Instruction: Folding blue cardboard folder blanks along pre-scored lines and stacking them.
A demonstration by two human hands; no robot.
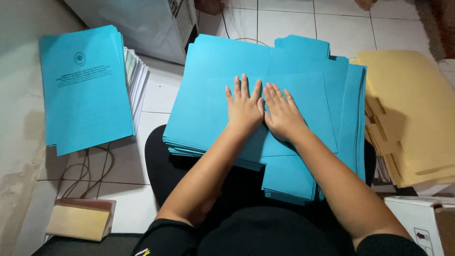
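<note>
Both hands, left hand (243, 110) and right hand (283, 116), press flat, fingers spread, on blue sheets (208, 95).

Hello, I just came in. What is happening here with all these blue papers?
A person sits on the tiled floor with a pile of blue sheets on the lap. The left hand and the right hand lie flat on the top sheet, side by side, fingers spread. A bound stack with a blue cover lies to the left, and yellow folders to the right.
</note>
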